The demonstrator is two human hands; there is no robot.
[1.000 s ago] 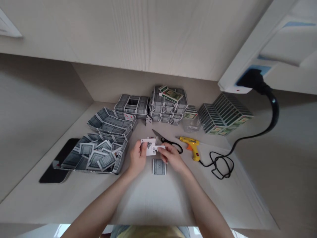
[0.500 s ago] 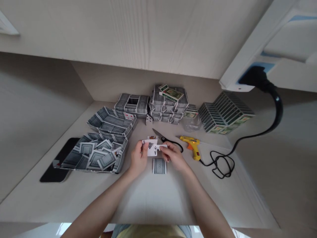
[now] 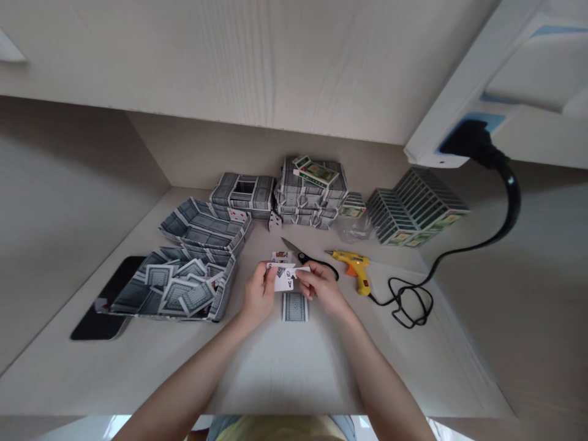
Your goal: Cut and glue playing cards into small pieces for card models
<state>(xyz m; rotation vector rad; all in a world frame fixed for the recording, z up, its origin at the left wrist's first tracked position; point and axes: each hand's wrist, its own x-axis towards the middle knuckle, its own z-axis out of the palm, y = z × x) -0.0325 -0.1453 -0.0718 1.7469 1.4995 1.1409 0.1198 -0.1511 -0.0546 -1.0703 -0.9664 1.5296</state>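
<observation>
The left hand [image 3: 258,294] and right hand [image 3: 322,288] each pinch white-faced playing cards [image 3: 285,277] between fingers and thumb, at lower centre of the frame. A face-down playing card [image 3: 294,307] lies on the surface [image 3: 275,373] just below them in the frame. Scissors [image 3: 294,252] with black handles lie just beyond the right hand, with a yellow glue gun [image 3: 353,267] to their right. A tray built from playing cards [image 3: 225,294] holding loose cards stands at left.
</observation>
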